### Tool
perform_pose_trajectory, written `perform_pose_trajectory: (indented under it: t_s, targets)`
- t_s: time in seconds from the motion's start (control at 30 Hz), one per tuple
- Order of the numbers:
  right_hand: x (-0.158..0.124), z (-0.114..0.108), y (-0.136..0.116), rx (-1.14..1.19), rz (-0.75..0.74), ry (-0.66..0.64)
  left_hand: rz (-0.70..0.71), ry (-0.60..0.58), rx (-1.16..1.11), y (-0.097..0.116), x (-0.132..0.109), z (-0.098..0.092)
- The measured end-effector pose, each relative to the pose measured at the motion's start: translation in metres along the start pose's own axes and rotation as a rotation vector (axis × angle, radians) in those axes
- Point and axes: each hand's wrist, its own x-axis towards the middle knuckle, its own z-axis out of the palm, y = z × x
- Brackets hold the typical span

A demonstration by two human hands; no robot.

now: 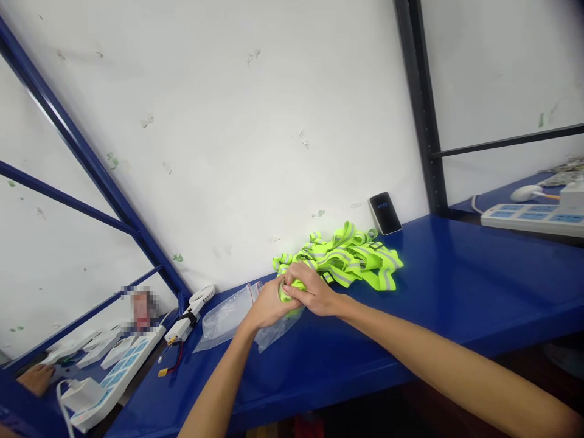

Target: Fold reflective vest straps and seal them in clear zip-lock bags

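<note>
Both my hands meet at the middle of the blue table, closed around a bundled neon-yellow reflective strap (pixel 297 285). My left hand (pixel 269 304) wraps it from the left side. From the right, my right hand (pixel 314 289) presses over it with bent fingers. Just behind lies a loose heap of neon-yellow reflective straps (pixel 351 255) with grey stripes and dark buckles. Whether the bundle is joined to that heap is hidden by my hands. Under and beside my left hand lie clear plastic bags (pixel 228 316), one with a red zip line.
A phone (pixel 385 213) leans against the white wall. On the left of the blue table (pixel 438 292) lie a small fan (pixel 202 295) and a white battery pack (pixel 180 328) with wires. Power strips (pixel 123 377) stand beyond both ends. Another person's hand (pixel 36 378) shows at far left.
</note>
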Motion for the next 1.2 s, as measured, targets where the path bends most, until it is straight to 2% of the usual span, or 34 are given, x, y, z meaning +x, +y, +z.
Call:
perform_pose_trajectory:
  t_s: [0.17,0.2,0.33,0.47,0.53,0.77,0.87,0.97,1.07,1.2]
  targets:
    - [-0.004,0.002,-0.001,0.098,0.008,-0.126,0.053,-0.012,-0.111,0.004,-0.001,-0.002]
    - [-0.004,0.001,-0.001,0.099,0.009,-0.12,0.06,-0.011,-0.139,0.004,-0.002,-0.003]
    - [-0.003,-0.006,-0.003,0.011,-0.005,0.044,0.065,0.057,-0.194,0.0,-0.003,-0.005]
    - [-0.006,-0.005,-0.003,0.021,-0.058,-0.006,0.051,0.185,-0.265,-0.007,0.002,-0.008]
    - [-0.009,-0.001,-0.003,0.048,-0.044,-0.027,0.031,0.203,-0.328,-0.009,0.006,-0.009]
    - [-0.008,-0.003,-0.001,0.039,0.059,-0.17,-0.018,0.131,-0.354,-0.005,0.012,-0.006]
    - [-0.006,-0.006,0.002,0.049,0.036,-0.223,-0.003,0.074,-0.339,-0.003,0.009,-0.005]
    - [-0.006,-0.007,0.005,0.036,-0.018,-0.194,-0.005,0.038,-0.333,-0.003,0.003,-0.008]
    - [-0.007,-0.008,0.007,-0.037,0.012,-0.135,-0.054,-0.025,-0.393,-0.008,0.003,-0.011]
    - [-0.01,-0.011,0.011,-0.042,0.105,-0.098,-0.14,0.028,-0.308,-0.024,0.017,-0.005]
